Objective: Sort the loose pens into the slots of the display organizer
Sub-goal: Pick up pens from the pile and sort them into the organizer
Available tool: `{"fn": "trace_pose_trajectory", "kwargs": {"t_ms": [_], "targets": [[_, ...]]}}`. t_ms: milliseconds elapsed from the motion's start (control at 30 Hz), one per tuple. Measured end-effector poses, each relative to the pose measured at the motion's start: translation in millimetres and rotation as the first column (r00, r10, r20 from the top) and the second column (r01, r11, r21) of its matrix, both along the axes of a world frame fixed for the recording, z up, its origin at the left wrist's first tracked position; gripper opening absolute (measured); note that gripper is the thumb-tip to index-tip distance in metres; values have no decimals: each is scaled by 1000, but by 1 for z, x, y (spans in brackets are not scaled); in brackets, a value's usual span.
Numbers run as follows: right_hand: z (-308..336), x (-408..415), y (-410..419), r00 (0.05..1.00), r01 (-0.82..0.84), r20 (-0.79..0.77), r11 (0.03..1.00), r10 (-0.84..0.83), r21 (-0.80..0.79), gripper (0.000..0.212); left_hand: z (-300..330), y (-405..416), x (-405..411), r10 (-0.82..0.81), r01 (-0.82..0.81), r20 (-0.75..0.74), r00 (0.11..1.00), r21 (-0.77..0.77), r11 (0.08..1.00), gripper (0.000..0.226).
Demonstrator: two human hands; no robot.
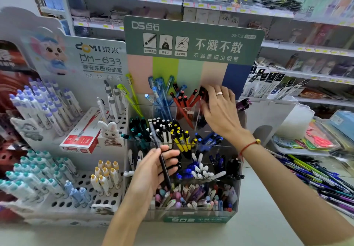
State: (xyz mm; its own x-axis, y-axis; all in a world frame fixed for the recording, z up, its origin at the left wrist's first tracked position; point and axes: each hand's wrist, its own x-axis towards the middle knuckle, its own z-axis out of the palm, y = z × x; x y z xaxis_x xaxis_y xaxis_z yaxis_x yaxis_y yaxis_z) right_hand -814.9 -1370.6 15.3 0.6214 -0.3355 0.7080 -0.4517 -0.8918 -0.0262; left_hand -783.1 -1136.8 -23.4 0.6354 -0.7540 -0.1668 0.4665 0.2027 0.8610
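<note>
Left hand [153, 169]: fingers curled round a dark pen [160, 155] — held over the organizer [238, 194]'s near slots.
Right hand [220, 110]: fingertips gripping dark pens [203, 93] at the far-right slot.
Loose pens [316, 178]: piled right — on the counter.

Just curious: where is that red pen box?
In the head view, the red pen box lies at left on the white perforated rack, beside a rabbit figurine.

A stationery shop aisle: white metal shelves [298, 47] with yellow price tags run across the back, stacked with folded cloth and packaged goods; a pale tabletop [264, 224] spans the foreground; lighting bright, even.
</note>
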Motion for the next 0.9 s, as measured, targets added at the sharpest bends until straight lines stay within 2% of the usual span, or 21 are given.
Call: {"fn": "trace_pose_trajectory", "kwargs": {"t_ms": [67, 133, 167, 200, 233, 300, 367, 433, 467, 500, 533, 567, 600, 667, 733, 800, 900], "targets": [[1, -9, 22, 993, -33, 116, 999, 29, 36, 41, 2, 6, 0, 90, -86, 73, 993, -48, 995, 32], [-2, -24, 61, 960, -194, 252, 943, 125, 270, 34, 0, 10, -1, 166, -156, 110, 980, -97, 983, 35], [-4, -33, 83, 945, -292, 270, 841, 182, 456, 28, -1, 11, -2, 190, -178, 105, 976, -112, 978, 36], [-6, -42, 103, 942, -335, 236, 683, 238, 649, 25, -3, 12, -4, 201, -190, 91, 975, -123, 974, 36], [-9, -48, 120, 943, -296, 162, 514, 289, 805, 25, -6, 11, -6, 205, -194, 67, 977, -136, 972, 37], [-19, -57, 141, 923, -207, 109, 237, 370, 949, 24, -11, 8, -11, 194, -189, 27, 981, -138, 972, 38], [-26, -61, 148, 911, -283, 233, 102, 341, 954, 17, -15, 6, -15, 176, -169, 99, 979, -74, 983, 36], [-28, -65, 147, 895, -404, 382, 59, 229, 913, 10, -21, 5, -17, 155, -170, 266, 951, 34, 985, 33], [-29, -67, 145, 887, -446, 430, 74, 170, 892, 8, -26, 6, -16, 151, -210, 391, 908, 113, 971, 32], [-30, -69, 142, 880, -472, 461, 114, 117, 874, 7, -34, 7, -13, 122, -291, 576, 808, 210, 933, 33], [-32, -72, 138, 874, -485, 482, 157, 61, 860, 7, -44, 10, -7, 39, -404, 766, 642, 295, 866, 34], [-33, -75, 133, 867, -489, 498, 188, 4, 852, 9, -55, 13, 0, -64, -520, 890, 451, 320, 791, 34], [-34, -78, 129, 860, -488, 508, 209, -47, 847, 12, -65, 16, 9, -150, -596, 938, 311, 316, 738, 36], [-39, -81, 125, 864, -448, 494, 296, -100, 844, 19, -80, 24, 23, -262, -626, 939, 225, 345, 699, 42], [-49, -78, 125, 899, -351, 433, 473, -72, 808, 22, -90, 30, 32, -351, -622, 919, 181, 383, 683, 44], [-62, -67, 125, 950, -238, 313, 650, 0, 722, 26, -94, 31, 35, -379, -641, 918, 115, 360, 678, 44], [-79, -44, 127, 992, -122, 87, 842, 89, 525, 30, -94, 30, 34, -357, -663, 931, 71, 312, 681, 44]]}}
